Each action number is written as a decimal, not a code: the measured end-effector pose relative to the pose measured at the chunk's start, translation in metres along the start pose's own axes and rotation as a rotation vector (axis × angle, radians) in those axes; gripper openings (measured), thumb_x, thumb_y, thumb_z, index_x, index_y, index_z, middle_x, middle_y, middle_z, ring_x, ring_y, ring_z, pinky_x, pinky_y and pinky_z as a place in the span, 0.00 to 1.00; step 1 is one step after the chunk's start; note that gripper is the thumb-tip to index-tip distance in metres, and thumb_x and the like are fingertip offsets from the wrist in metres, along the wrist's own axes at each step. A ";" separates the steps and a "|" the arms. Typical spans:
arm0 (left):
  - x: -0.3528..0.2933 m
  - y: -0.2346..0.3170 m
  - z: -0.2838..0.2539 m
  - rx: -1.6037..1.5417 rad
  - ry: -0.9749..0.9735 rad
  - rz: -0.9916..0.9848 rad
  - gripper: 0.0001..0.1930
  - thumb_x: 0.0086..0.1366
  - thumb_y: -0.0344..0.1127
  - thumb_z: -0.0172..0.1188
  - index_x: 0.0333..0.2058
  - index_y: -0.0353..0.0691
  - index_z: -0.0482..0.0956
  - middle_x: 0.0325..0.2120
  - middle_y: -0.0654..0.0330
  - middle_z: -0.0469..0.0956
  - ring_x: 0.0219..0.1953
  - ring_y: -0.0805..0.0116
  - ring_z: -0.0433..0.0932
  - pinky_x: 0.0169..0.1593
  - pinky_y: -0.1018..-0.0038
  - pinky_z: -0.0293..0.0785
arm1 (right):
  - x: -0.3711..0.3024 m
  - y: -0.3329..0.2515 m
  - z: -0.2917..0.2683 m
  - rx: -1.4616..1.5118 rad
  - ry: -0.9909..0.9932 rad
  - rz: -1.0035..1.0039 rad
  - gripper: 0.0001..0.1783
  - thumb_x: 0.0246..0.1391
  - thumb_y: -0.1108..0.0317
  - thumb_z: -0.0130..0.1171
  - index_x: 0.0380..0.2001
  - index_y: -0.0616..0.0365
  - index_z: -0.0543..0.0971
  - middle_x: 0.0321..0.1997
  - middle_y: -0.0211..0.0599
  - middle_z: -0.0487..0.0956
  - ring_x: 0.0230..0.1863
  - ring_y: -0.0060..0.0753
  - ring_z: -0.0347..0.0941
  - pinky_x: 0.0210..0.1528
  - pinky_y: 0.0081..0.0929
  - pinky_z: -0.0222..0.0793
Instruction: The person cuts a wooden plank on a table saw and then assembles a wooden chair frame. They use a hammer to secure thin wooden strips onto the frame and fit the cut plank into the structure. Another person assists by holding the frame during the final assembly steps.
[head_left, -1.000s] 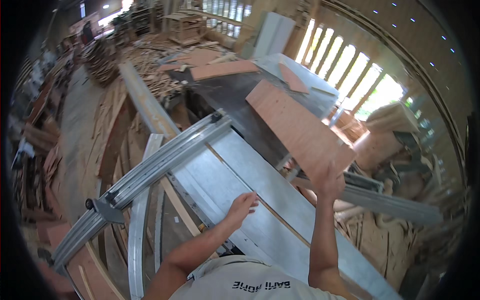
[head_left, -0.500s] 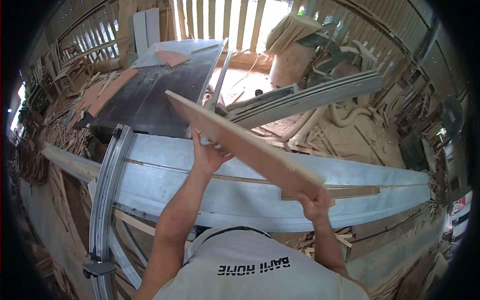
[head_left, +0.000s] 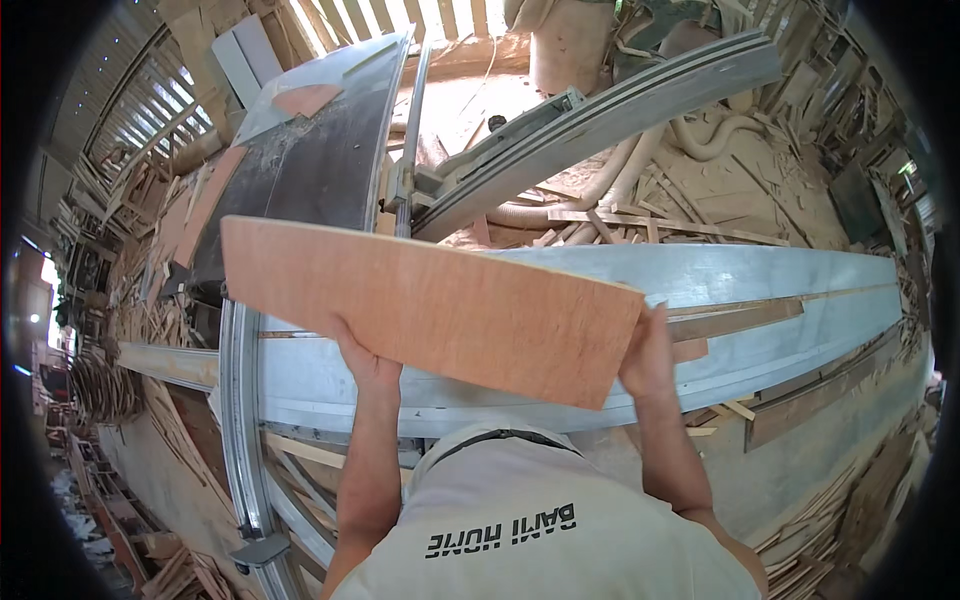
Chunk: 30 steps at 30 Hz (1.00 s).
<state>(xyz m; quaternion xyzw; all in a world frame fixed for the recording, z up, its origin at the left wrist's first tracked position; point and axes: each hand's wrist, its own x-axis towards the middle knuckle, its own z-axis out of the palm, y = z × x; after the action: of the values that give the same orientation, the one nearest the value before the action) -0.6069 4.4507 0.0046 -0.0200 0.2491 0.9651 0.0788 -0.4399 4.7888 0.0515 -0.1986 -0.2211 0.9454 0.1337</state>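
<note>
A reddish-brown plywood board [head_left: 430, 312] with a pale upper edge is held in the air above the light metal sliding table [head_left: 800, 340]. My left hand [head_left: 368, 358] grips its lower edge left of the middle, the fingers hidden behind it. At the board's right end my right hand [head_left: 650, 355] is closed on the short edge, fingers near the upper corner. The board's broad face is turned toward me. Under and beside my right hand, a narrow wooden strip [head_left: 740, 318] lies on the sliding table.
The dark saw table [head_left: 320, 180] stands beyond, carrying wood offcuts [head_left: 306, 98]. A long grey fence [head_left: 610, 130] slants across at the back right. At left, an aluminium rail [head_left: 242, 420] runs toward me. Scrap wood and a dust hose [head_left: 715, 145] lie on the floor.
The board has turned from an edge-up slant to broad face toward me and shifted left. My right hand has moved up along its right end; my left hand is lower.
</note>
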 end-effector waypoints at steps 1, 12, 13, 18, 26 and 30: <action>0.001 0.006 -0.005 -0.093 0.062 -0.010 0.36 0.66 0.58 0.59 0.64 0.40 0.63 0.62 0.53 0.68 0.63 0.55 0.68 0.67 0.53 0.64 | 0.001 0.011 0.002 -0.236 -0.006 -0.088 0.25 0.61 0.70 0.58 0.60 0.67 0.68 0.60 0.43 0.74 0.61 0.30 0.68 0.60 0.31 0.67; -0.012 0.016 -0.027 -0.047 0.097 0.075 0.45 0.59 0.70 0.57 0.66 0.46 0.60 0.65 0.58 0.64 0.65 0.56 0.63 0.69 0.53 0.59 | 0.026 0.047 0.002 -0.779 -0.220 -0.391 0.20 0.59 0.66 0.62 0.50 0.67 0.75 0.46 0.34 0.81 0.46 0.22 0.74 0.51 0.26 0.72; -0.016 0.022 -0.038 -0.062 0.080 0.080 0.45 0.59 0.70 0.56 0.66 0.46 0.60 0.65 0.58 0.64 0.66 0.55 0.63 0.69 0.52 0.59 | 0.026 0.050 0.006 -0.822 -0.166 -0.343 0.19 0.59 0.66 0.62 0.50 0.67 0.76 0.46 0.34 0.81 0.46 0.22 0.74 0.51 0.26 0.72; -0.026 0.020 -0.063 0.018 0.401 -0.021 0.43 0.63 0.70 0.51 0.67 0.47 0.61 0.65 0.58 0.64 0.66 0.55 0.62 0.67 0.52 0.61 | 0.049 0.066 -0.030 -0.927 -0.051 -0.131 0.21 0.67 0.61 0.51 0.56 0.65 0.71 0.53 0.39 0.78 0.51 0.28 0.74 0.54 0.28 0.72; -0.054 0.017 -0.078 0.035 0.422 -0.037 0.38 0.67 0.67 0.48 0.66 0.47 0.62 0.64 0.60 0.67 0.65 0.57 0.66 0.67 0.52 0.62 | 0.051 0.097 -0.054 -0.600 -0.098 -0.027 0.31 0.70 0.49 0.44 0.64 0.65 0.63 0.64 0.43 0.70 0.63 0.36 0.68 0.65 0.35 0.65; -0.055 0.021 -0.065 0.050 0.473 -0.067 0.38 0.68 0.67 0.47 0.65 0.44 0.62 0.64 0.60 0.68 0.65 0.59 0.66 0.67 0.55 0.63 | 0.058 0.099 -0.055 -0.586 -0.023 0.080 0.31 0.70 0.50 0.45 0.63 0.67 0.64 0.62 0.43 0.71 0.61 0.37 0.69 0.62 0.35 0.67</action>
<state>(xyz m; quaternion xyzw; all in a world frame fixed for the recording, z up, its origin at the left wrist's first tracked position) -0.5558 4.3932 -0.0378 -0.2519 0.2836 0.9239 0.0507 -0.4839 4.7433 -0.0590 -0.2264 -0.4779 0.8482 0.0306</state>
